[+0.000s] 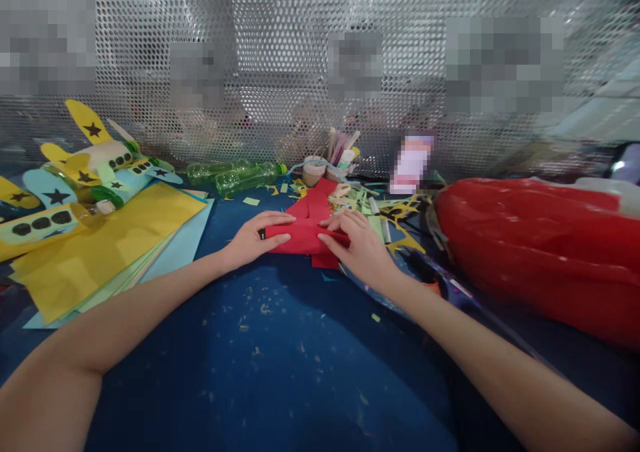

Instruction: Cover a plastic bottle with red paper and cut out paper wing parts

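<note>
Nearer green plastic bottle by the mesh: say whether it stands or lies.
Lying: the green plastic bottle stretches sideways along the blue tabletop, its cap pointing right.

This looks like a craft workspace: scraps point(353, 199) litter the blue worktop point(260, 385), with coloured paper sheets point(110, 245) towards nine o'clock, bottle-bodied model planes point(107, 155) towards ten, and a perforated metal screen point(280, 52) at twelve.
</note>
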